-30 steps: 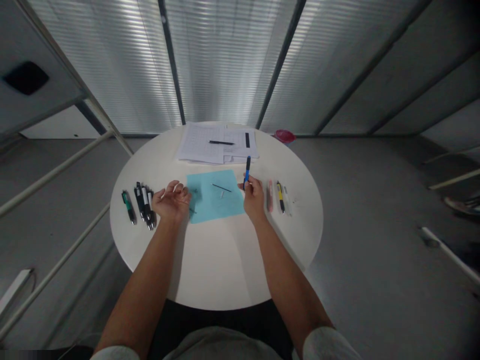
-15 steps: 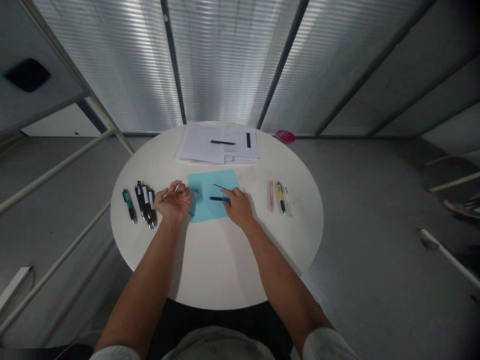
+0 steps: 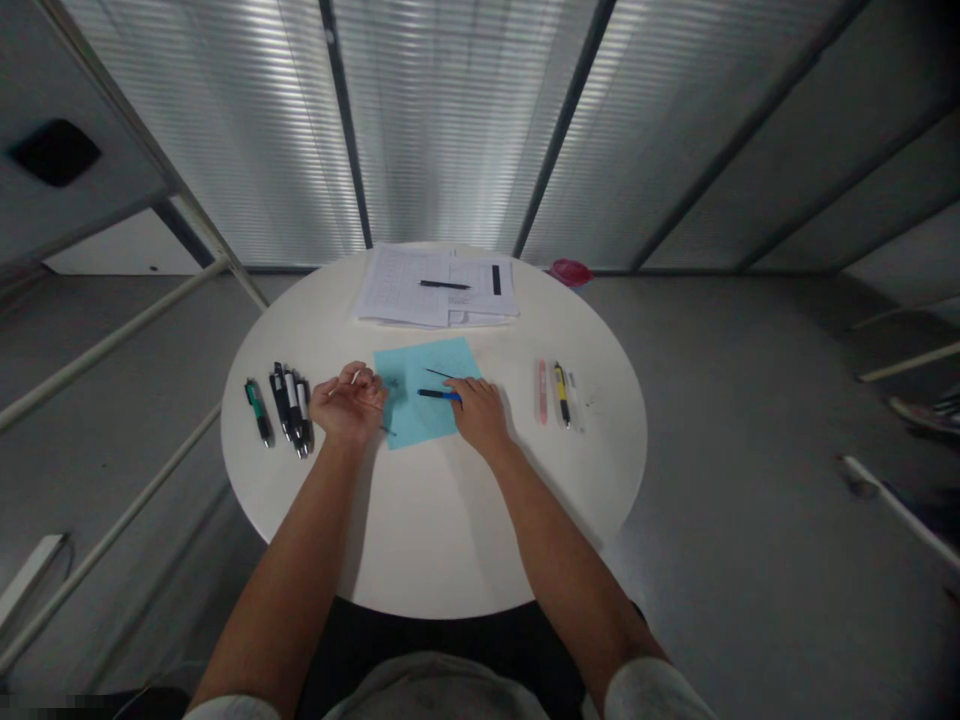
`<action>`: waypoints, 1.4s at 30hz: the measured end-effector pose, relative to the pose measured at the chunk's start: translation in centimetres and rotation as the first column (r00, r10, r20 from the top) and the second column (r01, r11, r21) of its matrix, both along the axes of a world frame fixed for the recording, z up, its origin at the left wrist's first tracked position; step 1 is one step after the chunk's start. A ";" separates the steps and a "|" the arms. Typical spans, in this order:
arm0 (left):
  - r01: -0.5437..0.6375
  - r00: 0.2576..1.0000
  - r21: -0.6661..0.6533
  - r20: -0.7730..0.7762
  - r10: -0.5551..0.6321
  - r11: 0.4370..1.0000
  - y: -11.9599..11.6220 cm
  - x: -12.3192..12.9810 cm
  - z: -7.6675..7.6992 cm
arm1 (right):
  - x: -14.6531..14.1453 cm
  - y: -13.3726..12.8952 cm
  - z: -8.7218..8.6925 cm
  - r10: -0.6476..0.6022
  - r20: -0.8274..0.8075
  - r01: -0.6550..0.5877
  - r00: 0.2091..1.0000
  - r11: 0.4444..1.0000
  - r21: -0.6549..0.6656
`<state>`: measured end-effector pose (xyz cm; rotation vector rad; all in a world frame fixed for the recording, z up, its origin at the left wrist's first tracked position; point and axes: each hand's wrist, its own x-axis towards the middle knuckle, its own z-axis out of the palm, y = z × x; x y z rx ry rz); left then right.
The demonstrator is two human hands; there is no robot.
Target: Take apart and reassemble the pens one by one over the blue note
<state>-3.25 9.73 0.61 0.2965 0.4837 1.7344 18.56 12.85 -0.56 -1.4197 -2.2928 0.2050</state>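
My right hand rests on the right edge of a light blue paper sheet, shut on a blue-and-black pen that lies almost level. Just above it, a thin black rod, perhaps a pen refill, lies on the sheet. My left hand is turned palm up at the sheet's left edge, its fingers curled around a small white piece. A small dark bit shows on the sheet beside that hand. Several black-and-white pens lie just left of my left hand.
The round white table also carries a green pen, pink and yellow pens, and a stack of printed papers with a black pen on top. A red lidded item sits beyond the far rim. Metal railings surround the table.
My right hand has moved left and down, and the blue pen has gone from nearly upright to almost level over the sheet. My left hand has barely moved.
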 end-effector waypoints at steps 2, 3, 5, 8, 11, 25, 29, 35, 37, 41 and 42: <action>0.004 0.999 0.008 -0.044 -0.004 1.000 0.0 0.1 0.2 | 0.0 0.1 -0.1 -0.012 -0.081 0.011 0.997 1.000 -0.007; 0.009 0.996 0.013 -0.085 -0.008 1.000 0.0 0.3 0.3 | 0.0 0.2 -0.2 -0.015 -0.145 0.013 0.989 1.000 -0.015; 0.025 0.979 0.018 -0.203 -0.021 1.000 -0.2 0.7 0.6 | 0.0 0.3 -0.3 -0.018 -0.307 0.004 0.952 0.999 -0.046; 0.033 0.895 0.022 -0.446 -0.019 0.999 -0.6 1.9 0.8 | -0.3 0.1 -0.2 -0.015 -0.525 -0.050 0.851 0.993 -0.110; 0.043 0.701 0.055 -0.713 0.009 0.998 -1.2 3.1 0.5 | -0.8 -0.3 0.0 -0.002 -0.641 -0.118 0.767 0.982 -0.144; 0.017 0.482 -0.001 -0.876 -0.009 1.000 -1.2 4.5 0.0 | -1.3 -1.2 0.3 0.011 -0.749 -0.225 0.662 0.957 -0.184; -0.036 0.611 -0.029 -0.792 -0.001 0.999 -1.0 4.3 0.3 | -0.7 -1.1 0.7 0.064 -0.700 -0.222 0.712 0.965 -0.138; -0.026 0.683 -0.056 -0.730 -0.023 0.998 -0.9 4.1 0.8 | -0.3 -0.6 1.0 0.083 -0.475 -0.146 0.876 0.984 -0.098; -0.015 0.683 -0.063 -0.730 -0.035 0.998 -0.9 4.1 0.7 | -0.3 -0.5 0.9 0.078 -0.452 -0.137 0.889 0.986 -0.100; -0.047 0.692 -0.046 -0.722 -0.001 0.998 -0.7 3.9 0.5 | -0.2 -0.2 0.5 0.079 -0.469 -0.136 0.880 0.987 -0.089; -0.054 0.696 -0.044 -0.718 0.006 0.998 -0.7 3.9 0.4 | -0.2 -0.2 0.4 0.080 -0.477 -0.133 0.875 0.988 -0.079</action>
